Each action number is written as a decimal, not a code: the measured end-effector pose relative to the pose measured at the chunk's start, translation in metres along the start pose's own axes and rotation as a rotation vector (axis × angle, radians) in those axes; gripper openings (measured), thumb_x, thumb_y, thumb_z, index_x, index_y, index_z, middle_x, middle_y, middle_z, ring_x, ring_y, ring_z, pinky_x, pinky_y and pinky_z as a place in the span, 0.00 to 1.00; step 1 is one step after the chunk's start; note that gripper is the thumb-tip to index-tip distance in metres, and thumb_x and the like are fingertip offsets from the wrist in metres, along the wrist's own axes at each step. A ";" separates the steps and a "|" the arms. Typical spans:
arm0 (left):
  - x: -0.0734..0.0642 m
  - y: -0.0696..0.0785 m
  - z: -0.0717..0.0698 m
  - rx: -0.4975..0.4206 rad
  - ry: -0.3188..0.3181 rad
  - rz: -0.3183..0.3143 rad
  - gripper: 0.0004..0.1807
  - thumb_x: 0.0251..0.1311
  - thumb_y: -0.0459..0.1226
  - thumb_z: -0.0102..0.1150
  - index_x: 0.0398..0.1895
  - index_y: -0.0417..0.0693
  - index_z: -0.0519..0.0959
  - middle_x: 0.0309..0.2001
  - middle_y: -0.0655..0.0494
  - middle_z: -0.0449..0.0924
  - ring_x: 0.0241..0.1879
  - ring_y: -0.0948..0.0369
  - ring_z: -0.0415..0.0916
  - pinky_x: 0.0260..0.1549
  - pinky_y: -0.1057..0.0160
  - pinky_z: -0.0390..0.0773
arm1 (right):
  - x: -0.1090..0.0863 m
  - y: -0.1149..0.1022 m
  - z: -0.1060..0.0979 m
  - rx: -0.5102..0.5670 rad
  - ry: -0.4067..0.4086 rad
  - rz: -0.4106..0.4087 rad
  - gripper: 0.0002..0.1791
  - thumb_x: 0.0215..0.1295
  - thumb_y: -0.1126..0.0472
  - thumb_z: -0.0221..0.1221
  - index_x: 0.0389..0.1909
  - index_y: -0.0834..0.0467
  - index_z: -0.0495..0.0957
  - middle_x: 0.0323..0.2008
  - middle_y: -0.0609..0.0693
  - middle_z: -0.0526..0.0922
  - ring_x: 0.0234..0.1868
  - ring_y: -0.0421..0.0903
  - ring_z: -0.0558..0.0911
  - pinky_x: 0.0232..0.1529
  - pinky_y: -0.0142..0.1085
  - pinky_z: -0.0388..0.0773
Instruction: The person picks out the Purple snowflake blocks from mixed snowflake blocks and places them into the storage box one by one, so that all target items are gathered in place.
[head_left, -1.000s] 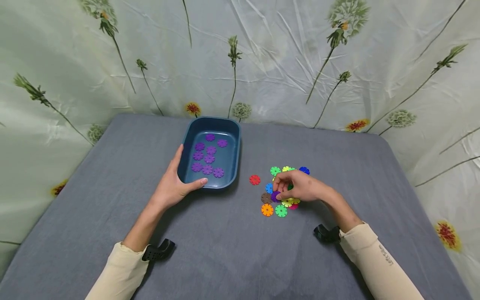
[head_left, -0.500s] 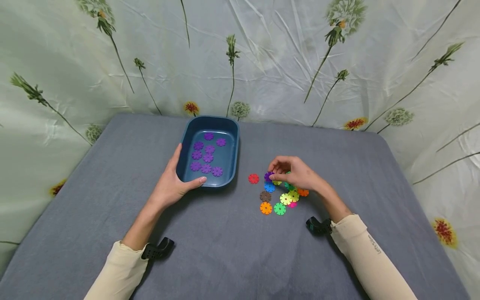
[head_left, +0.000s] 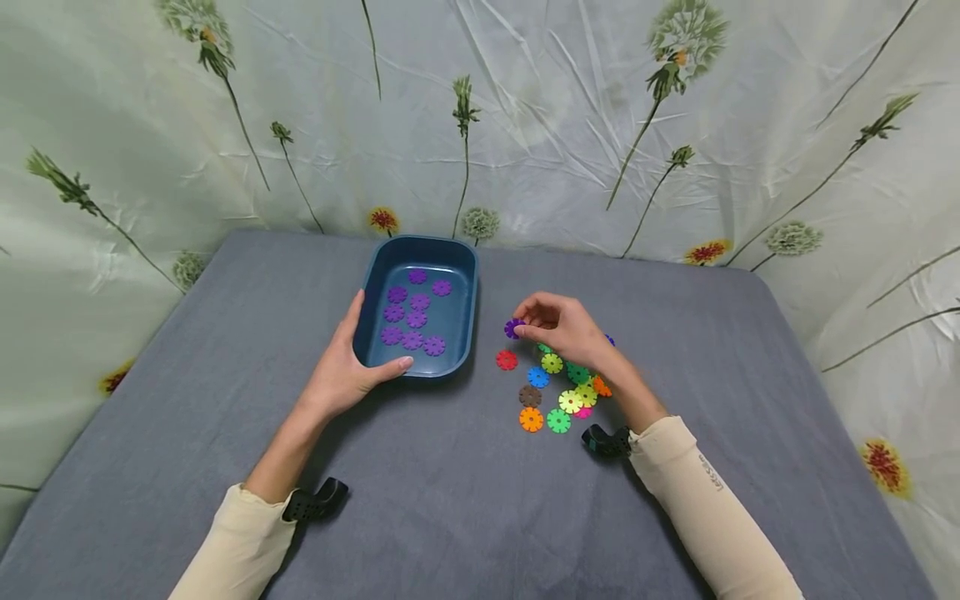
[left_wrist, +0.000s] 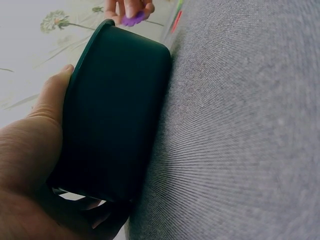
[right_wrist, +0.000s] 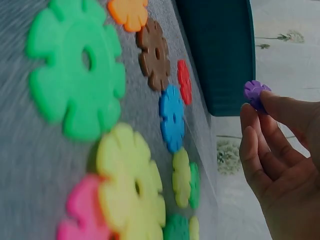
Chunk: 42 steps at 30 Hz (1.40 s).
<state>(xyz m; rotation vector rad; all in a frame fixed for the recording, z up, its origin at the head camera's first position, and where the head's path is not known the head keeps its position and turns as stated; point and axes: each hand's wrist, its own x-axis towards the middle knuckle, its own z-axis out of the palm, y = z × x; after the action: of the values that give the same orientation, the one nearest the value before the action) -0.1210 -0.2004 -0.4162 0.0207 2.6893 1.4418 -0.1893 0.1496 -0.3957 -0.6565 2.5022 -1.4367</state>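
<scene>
My right hand (head_left: 564,330) pinches a purple snowflake disc (head_left: 513,328) between thumb and fingertips. The disc is in the air, right of the blue plastic bin (head_left: 467,350). In the right wrist view the same purple disc (right_wrist: 255,93) is held edge-up in front of the bin's dark wall (right_wrist: 220,55). My left hand (head_left: 337,367) grips the bin at its near left corner, thumb over the front rim; its other fingers are partly hidden, as the left wrist view shows too. Several purple discs (head_left: 416,319) lie flat on the bin's floor.
Loose discs lie on the grey cloth right of the bin: red (head_left: 507,360), blue (head_left: 537,377), brown (head_left: 530,396), orange (head_left: 531,419), green (head_left: 558,421) and yellow (head_left: 571,402), some overlapping. The right forearm covers part of the group. A flowered curtain (head_left: 540,125) hangs behind the table.
My right hand has lifted the purple disc from among the loose discs and carried it left and away from me, towards the bin. The left hand and bin stay in place.
</scene>
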 end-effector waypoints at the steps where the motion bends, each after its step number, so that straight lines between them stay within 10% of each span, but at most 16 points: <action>1: 0.000 0.000 0.000 -0.001 0.000 0.001 0.71 0.54 0.55 0.78 0.86 0.66 0.31 0.87 0.50 0.33 0.85 0.43 0.36 0.77 0.29 0.48 | 0.002 0.000 0.002 0.003 0.006 -0.004 0.08 0.70 0.65 0.67 0.47 0.60 0.84 0.40 0.59 0.86 0.38 0.53 0.84 0.38 0.31 0.80; 25: 0.000 0.002 0.000 0.005 -0.001 0.001 0.70 0.54 0.54 0.78 0.85 0.69 0.31 0.87 0.50 0.33 0.85 0.43 0.36 0.77 0.29 0.48 | 0.034 -0.018 0.035 0.166 0.132 -0.030 0.08 0.71 0.64 0.65 0.48 0.60 0.84 0.46 0.59 0.88 0.43 0.54 0.89 0.47 0.45 0.87; 42: 0.001 0.000 0.000 0.007 0.008 -0.007 0.70 0.54 0.54 0.78 0.86 0.67 0.32 0.87 0.47 0.35 0.85 0.41 0.38 0.77 0.29 0.48 | 0.048 -0.026 0.043 0.158 0.181 -0.093 0.10 0.71 0.64 0.66 0.50 0.61 0.84 0.44 0.59 0.87 0.39 0.44 0.83 0.40 0.29 0.79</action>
<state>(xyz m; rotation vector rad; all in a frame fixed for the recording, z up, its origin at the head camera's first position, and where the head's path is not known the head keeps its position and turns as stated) -0.1223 -0.2001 -0.4162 0.0052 2.6982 1.4333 -0.2087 0.0826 -0.3924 -0.6470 2.4826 -1.7806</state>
